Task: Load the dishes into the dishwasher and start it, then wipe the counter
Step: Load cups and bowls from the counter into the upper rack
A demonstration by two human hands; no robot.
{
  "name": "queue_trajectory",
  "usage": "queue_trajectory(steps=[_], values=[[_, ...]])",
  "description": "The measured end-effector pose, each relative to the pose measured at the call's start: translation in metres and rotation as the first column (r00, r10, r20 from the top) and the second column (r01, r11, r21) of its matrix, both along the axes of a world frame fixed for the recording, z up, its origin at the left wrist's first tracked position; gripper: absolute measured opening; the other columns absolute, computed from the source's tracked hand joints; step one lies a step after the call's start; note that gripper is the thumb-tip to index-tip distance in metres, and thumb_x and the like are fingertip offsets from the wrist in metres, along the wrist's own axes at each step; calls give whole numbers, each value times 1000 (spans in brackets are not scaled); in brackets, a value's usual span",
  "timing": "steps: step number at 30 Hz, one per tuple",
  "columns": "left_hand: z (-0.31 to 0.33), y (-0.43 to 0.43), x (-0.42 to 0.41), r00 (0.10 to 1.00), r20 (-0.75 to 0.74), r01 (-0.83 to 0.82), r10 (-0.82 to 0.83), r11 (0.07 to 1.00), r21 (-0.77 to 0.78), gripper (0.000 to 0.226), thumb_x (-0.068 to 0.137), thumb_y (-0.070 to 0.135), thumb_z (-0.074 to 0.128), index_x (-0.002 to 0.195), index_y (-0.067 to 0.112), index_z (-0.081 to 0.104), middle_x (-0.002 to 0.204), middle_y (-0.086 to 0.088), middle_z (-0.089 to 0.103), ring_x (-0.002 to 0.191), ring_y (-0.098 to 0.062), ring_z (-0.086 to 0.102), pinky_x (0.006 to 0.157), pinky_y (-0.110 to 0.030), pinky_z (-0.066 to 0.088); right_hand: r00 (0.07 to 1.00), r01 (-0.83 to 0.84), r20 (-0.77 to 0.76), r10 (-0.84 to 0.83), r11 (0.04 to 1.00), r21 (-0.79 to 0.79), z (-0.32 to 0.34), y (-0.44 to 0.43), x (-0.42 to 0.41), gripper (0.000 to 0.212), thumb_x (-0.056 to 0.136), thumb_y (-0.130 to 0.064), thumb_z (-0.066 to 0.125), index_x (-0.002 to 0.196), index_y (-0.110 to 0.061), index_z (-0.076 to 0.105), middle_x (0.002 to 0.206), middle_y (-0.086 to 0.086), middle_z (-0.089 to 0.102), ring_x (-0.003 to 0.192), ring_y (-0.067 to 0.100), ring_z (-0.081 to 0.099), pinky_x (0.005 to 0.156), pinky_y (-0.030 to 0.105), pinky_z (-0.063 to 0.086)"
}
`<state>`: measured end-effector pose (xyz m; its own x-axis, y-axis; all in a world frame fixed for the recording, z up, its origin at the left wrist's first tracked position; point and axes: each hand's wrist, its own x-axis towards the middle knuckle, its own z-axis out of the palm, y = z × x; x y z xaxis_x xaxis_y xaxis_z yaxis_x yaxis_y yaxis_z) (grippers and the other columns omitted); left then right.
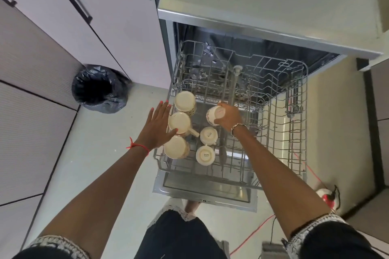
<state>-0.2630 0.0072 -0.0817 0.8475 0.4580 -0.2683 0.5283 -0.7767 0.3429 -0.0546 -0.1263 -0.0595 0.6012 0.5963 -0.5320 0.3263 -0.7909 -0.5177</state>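
Note:
The dishwasher's upper wire rack is pulled out over the open door. Several cream mugs stand upside down on its left side, among them one at the front left and one at the back left. My right hand grips another cream mug, tilted on its side, above the middle of the rack. My left hand stretches flat with straight fingers beside the rack's left edge, its thumb touching the middle mug.
A bin lined with a black bag stands on the floor to the left. Pale cabinets rise behind it. The counter tops the dishwasher. A red cable and a plug lie on the floor at the right.

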Motion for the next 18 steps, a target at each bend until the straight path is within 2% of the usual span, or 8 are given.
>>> queue_trajectory(steps=[2,6,10,13,18], values=[[-9,8,5,1000,-6,4,-4,1000,-17,87,83,50,37,148,1,9,157,-15,3,145,-26,-4,114,-38,-7,1000,-21,-13,21,999,-34,-16,8,1,65,73,-7,75,132,-5,48,131,15,51,123,30,46,98,31,37],[-23,16,10,999,-9,30,-31,999,-33,89,82,55,31,148,1,6,157,-14,0,145,-24,-5,115,-40,-5,1000,-22,-15,21,995,-97,-41,19,0,65,74,-13,75,132,-7,47,132,17,50,122,32,47,101,39,41],[-33,17,7,999,1,51,-51,997,-54,84,90,39,50,148,2,0,156,-11,-7,144,-21,-10,118,-42,0,997,-59,38,66,985,-164,-55,26,0,64,75,-19,75,132,-9,47,129,20,51,118,33,50,97,39,44],[-38,19,3,997,5,79,-79,996,-36,83,87,48,34,148,3,0,155,-8,-11,144,-22,-8,117,-40,2,990,-102,76,123,967,-233,-62,30,-1,61,78,-25,72,131,-12,46,127,20,53,115,34,53,92,39,47],[-45,22,1,997,7,83,-83,995,-52,82,88,41,43,149,4,1,154,-5,-13,143,-17,-11,117,-38,1,980,-115,115,160,938,-326,-74,34,-4,60,80,-31,69,132,-15,44,127,19,52,118,36,50,90,40,46]])
